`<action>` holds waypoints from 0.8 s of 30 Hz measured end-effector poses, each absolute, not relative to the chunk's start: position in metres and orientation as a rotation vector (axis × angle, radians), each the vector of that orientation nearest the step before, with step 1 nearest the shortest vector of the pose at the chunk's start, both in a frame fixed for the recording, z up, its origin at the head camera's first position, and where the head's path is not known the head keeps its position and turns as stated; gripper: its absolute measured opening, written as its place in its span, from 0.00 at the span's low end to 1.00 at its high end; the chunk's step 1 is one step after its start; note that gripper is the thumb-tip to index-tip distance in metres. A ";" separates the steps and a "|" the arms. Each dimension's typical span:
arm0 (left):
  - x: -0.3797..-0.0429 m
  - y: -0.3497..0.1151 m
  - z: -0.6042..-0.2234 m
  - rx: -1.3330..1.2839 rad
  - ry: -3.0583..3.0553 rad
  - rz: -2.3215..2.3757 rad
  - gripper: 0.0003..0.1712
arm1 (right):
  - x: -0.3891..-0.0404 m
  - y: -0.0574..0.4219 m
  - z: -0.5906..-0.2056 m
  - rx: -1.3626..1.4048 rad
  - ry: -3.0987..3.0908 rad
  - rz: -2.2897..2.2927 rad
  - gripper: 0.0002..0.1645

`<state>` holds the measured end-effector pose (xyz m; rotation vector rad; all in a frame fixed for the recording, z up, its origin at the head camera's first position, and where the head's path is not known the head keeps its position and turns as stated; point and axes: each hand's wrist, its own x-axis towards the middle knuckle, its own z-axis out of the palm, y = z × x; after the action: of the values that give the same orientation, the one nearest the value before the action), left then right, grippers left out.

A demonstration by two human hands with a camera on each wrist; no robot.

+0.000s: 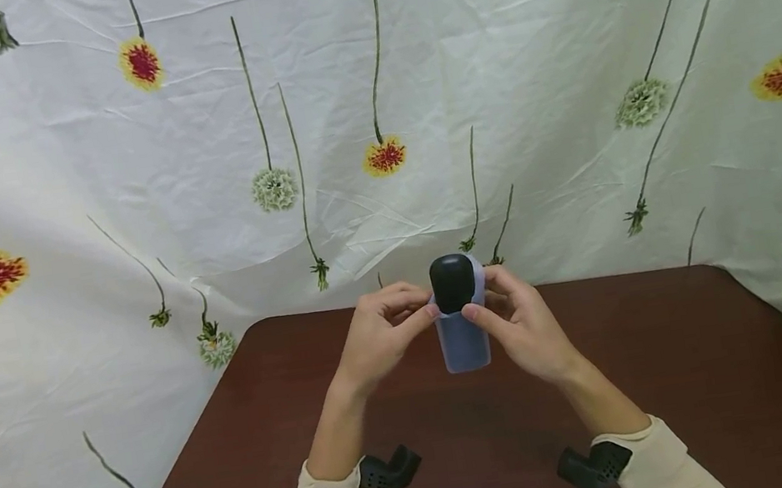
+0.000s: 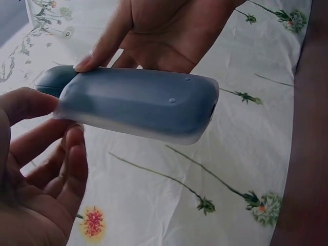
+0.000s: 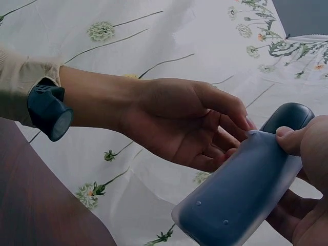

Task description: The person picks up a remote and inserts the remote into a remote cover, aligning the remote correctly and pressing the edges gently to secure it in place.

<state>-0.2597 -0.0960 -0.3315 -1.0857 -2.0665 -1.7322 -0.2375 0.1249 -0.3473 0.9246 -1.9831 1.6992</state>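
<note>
Above the table, both hands hold a slim device with a rounded dark end [image 1: 452, 281], which sticks out of a translucent bluish sleeve [image 1: 465, 344]. My left hand [image 1: 387, 330] pinches the sleeve's rim at the left side between thumb and fingers. On the right side, my right hand [image 1: 522, 327] grips the sleeve near its opening, its thumb at the edge beside the dark end. Two small bumps and a slot at the far end show on the sleeve [image 2: 138, 105] in the left wrist view. What the device is I cannot tell.
A dark brown table [image 1: 653, 373] lies under the hands. White cloth printed with flowers [image 1: 488, 78] hangs behind and around it. Black wrist cameras [image 1: 389, 471] sit at both cream sleeve cuffs.
</note>
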 end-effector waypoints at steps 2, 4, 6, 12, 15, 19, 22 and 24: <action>-0.261 -0.097 -0.331 -1.089 -2.093 -1.722 0.06 | -0.237 0.125 -0.347 0.935 -1.994 1.689 0.22; -0.262 -0.099 -0.331 -1.087 -2.114 -1.710 0.07 | -0.236 0.124 -0.347 0.952 -2.010 1.683 0.21; -0.263 -0.101 -0.331 -1.095 -2.125 -1.705 0.09 | -0.236 0.124 -0.347 0.977 -2.032 1.685 0.21; -0.265 -0.108 -0.332 -1.180 -2.149 -1.725 0.16 | -0.234 0.122 -0.349 1.079 -2.111 1.670 0.22; -0.267 -0.112 -0.331 -1.259 -2.168 -1.768 0.16 | -0.233 0.122 -0.349 1.125 -2.122 1.652 0.21; -0.269 -0.118 -0.329 -1.348 -2.213 -1.791 0.10 | -0.232 0.123 -0.348 1.160 -2.117 1.646 0.21; -0.270 -0.121 -0.329 -1.352 -2.248 -1.762 0.08 | -0.233 0.124 -0.348 1.180 -2.128 1.654 0.20; -0.270 -0.121 -0.329 -1.323 -2.254 -1.741 0.07 | -0.234 0.125 -0.348 1.188 -2.137 1.658 0.20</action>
<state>-0.2701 -0.1210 -0.3294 -1.3231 -2.2541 -1.7413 -0.2335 0.1247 -0.3484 1.1882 -2.1374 1.6582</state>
